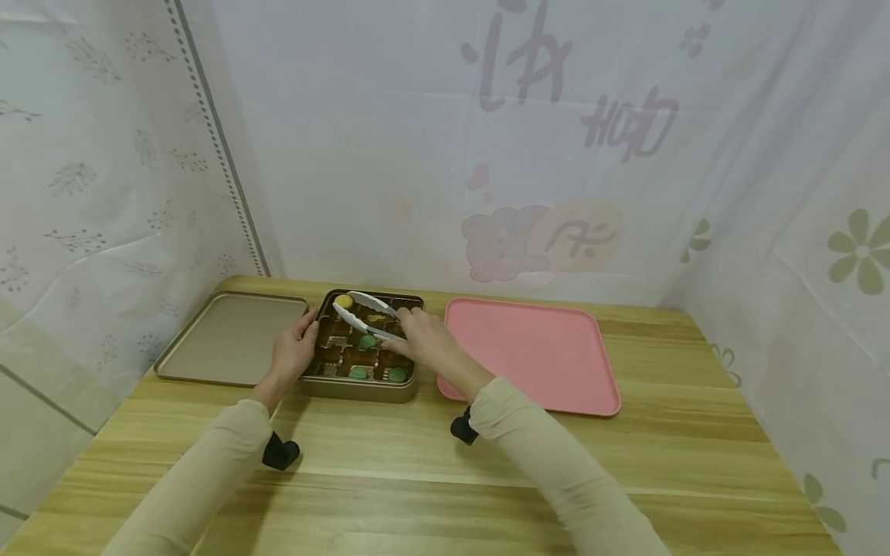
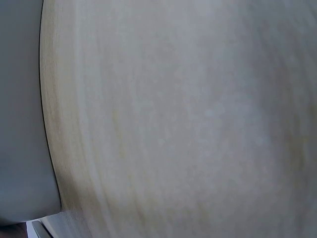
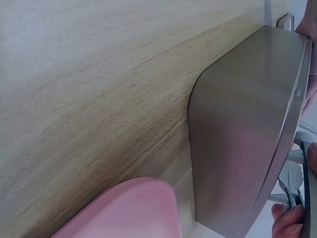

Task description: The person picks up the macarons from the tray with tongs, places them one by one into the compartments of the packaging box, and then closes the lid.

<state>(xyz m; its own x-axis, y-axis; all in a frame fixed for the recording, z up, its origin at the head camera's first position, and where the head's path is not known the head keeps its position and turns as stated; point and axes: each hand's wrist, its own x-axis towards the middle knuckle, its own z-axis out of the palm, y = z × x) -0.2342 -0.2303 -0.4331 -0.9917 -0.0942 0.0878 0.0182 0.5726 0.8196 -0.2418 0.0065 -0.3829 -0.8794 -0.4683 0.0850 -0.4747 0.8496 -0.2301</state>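
tongs (image 1: 353, 317) are partly hidden by the gripping right hand (image 1: 434, 340).

In my head view, soft, even light is spreading over the bench (image 1: 667, 432), and a faint, blurry-edged shadow is lying beside my left sleeve (image 1: 202, 479). The curtain (image 1: 375, 177) beyond is looking pale and hazy, its lettering washed out, and a slight yellow-green cast is tinting everything. At my left wrist the picture is turning cooler and greyer: the wood grain is blurring into streaks, and shade is darkening the right side. At my right wrist, bluish glare is paling the bench's left side, while the metal tin (image 3: 237, 114) is dully reflecting pink.
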